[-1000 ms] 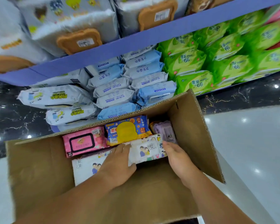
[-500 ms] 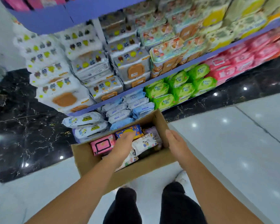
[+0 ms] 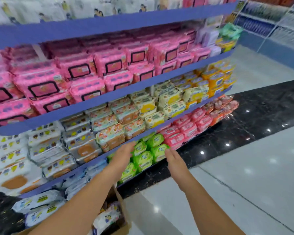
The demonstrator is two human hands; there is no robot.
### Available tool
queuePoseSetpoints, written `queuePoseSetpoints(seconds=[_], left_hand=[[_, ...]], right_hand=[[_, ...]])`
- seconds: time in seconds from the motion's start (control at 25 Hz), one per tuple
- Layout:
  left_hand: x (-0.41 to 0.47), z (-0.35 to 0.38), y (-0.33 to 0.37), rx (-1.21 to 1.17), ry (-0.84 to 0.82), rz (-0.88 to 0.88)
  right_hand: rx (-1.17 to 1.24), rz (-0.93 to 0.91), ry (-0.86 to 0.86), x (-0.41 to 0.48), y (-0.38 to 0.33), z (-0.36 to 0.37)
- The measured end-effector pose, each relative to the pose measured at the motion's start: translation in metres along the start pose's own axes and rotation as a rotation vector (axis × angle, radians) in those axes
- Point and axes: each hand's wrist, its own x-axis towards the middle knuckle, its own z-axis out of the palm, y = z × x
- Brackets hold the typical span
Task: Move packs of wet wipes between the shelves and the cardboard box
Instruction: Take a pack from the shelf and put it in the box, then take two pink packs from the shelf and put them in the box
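Single head-worn wide-angle view, pitched forward and down, facing the blue-edged shelves (image 3: 109, 97) obliquely so they run from near left to far right. Both forearms enter from the bottom edge close to the lens, with the left hand (image 3: 124, 153) and right hand (image 3: 174, 160) near frame centre. The cardboard box (image 3: 123, 211) is cropped at the bottom edge, and glossy floor (image 3: 244, 184) fills the lower right.

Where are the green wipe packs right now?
Head view, centre: the green packs sit low, under the blue shelf edge, left of the red-pink packs, between the outstretched left hand and right hand.
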Motion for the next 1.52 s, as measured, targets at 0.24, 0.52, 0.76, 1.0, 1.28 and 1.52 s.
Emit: queuePoseSetpoints(seconds=[0.24,0.52,0.76,1.0,1.28,1.52], left_hand=[[0.017,0.128,0.139,-0.036,-0.033,0.235],[0.113,0.246,0.286,-0.047,-0.084,0.436],[0.212,0.329,0.418,-0.026,-0.103,0.502],[0.321,0.382,0.524,-0.029,0.025,0.504],[0.381,0.415,0.673,-0.045,0.289,0.668],[0.393,0.352,0.764,0.572,0.678,0.683]], right_hand=[[-0.028,-0.122,0.071,0.048,-0.071,-0.164],[-0.077,-0.243,0.176,0.163,-0.144,-0.311],[-0.056,-0.321,0.199,0.286,-0.226,-0.423],[-0.096,-0.405,0.164,0.429,-0.294,-0.51],[-0.109,-0.587,-0.043,0.589,-0.436,-0.583],[-0.338,-0.804,-0.167,0.654,-0.563,-0.586]])
